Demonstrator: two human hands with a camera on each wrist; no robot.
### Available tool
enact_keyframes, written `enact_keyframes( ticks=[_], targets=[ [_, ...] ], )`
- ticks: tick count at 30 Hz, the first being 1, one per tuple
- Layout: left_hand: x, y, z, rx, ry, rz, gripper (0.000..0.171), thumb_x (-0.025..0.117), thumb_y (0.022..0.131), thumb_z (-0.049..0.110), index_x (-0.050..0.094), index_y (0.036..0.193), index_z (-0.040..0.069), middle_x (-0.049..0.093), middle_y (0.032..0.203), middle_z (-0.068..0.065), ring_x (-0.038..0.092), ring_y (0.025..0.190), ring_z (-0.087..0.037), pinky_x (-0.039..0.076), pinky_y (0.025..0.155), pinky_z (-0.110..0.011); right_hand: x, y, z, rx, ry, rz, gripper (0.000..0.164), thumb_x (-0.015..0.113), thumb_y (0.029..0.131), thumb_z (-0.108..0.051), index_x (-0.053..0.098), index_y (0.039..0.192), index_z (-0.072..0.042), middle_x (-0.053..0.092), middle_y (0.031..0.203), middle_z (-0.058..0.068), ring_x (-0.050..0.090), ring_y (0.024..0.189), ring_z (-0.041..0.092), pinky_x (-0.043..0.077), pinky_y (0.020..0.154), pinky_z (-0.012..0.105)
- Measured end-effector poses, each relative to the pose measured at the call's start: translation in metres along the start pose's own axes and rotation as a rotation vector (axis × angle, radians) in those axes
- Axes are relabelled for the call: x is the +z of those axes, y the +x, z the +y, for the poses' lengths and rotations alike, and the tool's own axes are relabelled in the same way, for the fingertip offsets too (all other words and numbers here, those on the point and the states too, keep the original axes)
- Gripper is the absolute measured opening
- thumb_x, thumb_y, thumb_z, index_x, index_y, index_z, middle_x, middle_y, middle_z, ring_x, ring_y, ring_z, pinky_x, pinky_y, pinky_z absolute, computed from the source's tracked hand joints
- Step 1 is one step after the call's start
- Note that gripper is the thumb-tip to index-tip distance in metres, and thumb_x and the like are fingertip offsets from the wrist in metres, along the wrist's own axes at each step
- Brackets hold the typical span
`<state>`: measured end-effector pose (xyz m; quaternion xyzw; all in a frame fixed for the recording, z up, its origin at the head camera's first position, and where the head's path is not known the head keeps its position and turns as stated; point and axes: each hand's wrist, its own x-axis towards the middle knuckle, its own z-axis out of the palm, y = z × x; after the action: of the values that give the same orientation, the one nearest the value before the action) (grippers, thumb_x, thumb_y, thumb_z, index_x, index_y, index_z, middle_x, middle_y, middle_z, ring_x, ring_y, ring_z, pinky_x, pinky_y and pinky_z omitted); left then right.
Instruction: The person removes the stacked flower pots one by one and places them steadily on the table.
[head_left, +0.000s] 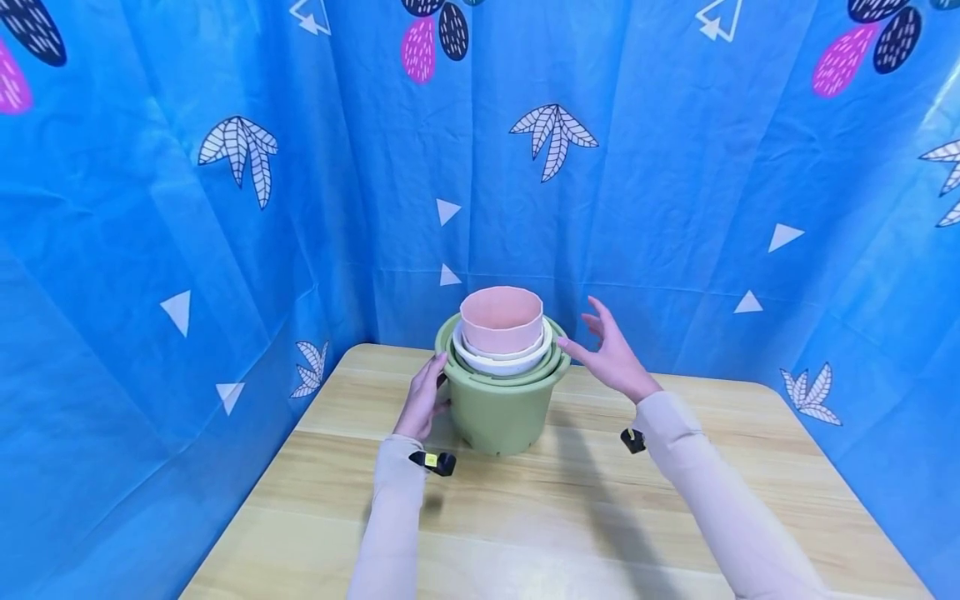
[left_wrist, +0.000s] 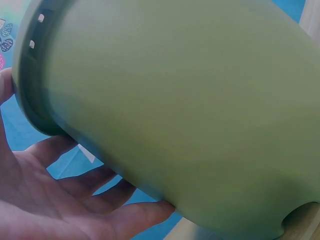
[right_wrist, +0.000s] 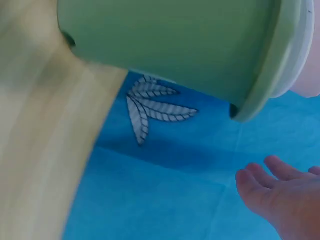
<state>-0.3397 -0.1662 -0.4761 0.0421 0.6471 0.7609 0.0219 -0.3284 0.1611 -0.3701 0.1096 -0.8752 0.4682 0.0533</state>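
A stack of nested flower pots stands near the back of the table. Outermost is a large green flower pot [head_left: 498, 417] with a wide rim and notches at its base. Inside it are more green rims, a white pot [head_left: 501, 365] and, highest, a pink pot [head_left: 502, 337]. My left hand [head_left: 422, 398] holds the green pot's left side; in the left wrist view the thumb lies at the rim and the fingertips [left_wrist: 162, 206] touch the wall. My right hand [head_left: 611, 354] hovers at the right of the rim, fingers spread and loosely bent, apart from the pot in the right wrist view.
The light wooden table [head_left: 480, 517] has rounded back corners. A blue patterned curtain [head_left: 637, 208] hangs close behind it and along both sides. Black straps with small cameras [head_left: 442, 463] sit on the wrists.
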Motion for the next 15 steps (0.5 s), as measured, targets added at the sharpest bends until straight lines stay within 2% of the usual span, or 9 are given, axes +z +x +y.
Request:
enact_keyframes(
  ticks=[8, 11, 15],
  targets=[
    [0.000, 0.002, -0.001, 0.003, -0.008, 0.000, 0.069, 0.046, 0.105, 0.059, 0.035, 0.162, 0.022, 0.020, 0.174, -0.006, 0.016, 0.161, -0.039, 0.026, 0.117, -0.078, -0.003, 0.012, -0.024, -0.044, -0.146, -0.068, 0.105, 0.072, 0.093, -0.054, -0.002, 0.166, -0.038, 0.022, 0.173, 0.013, 0.021, 0.160, 0.039, 0.032, 0.118, 0.074],
    [0.000, 0.002, -0.002, 0.004, -0.003, -0.002, 0.069, 0.046, 0.105, 0.059, 0.035, 0.162, 0.022, 0.020, 0.174, -0.006, 0.016, 0.161, -0.039, 0.027, 0.117, -0.078, 0.000, 0.016, -0.029, -0.071, -0.179, -0.093, 0.107, 0.074, 0.091, -0.055, -0.001, 0.166, -0.039, 0.023, 0.173, 0.013, 0.024, 0.159, 0.040, 0.032, 0.118, 0.073],
    [0.001, 0.001, -0.002, 0.005, 0.003, 0.000, 0.069, 0.046, 0.105, 0.060, 0.035, 0.162, 0.022, 0.019, 0.174, -0.006, 0.017, 0.161, -0.040, 0.027, 0.117, -0.078, 0.005, 0.022, -0.034, -0.127, -0.205, -0.116, 0.107, 0.076, 0.090, -0.054, 0.003, 0.167, -0.034, 0.025, 0.172, 0.014, 0.026, 0.158, 0.040, 0.032, 0.121, 0.070]
  ],
)
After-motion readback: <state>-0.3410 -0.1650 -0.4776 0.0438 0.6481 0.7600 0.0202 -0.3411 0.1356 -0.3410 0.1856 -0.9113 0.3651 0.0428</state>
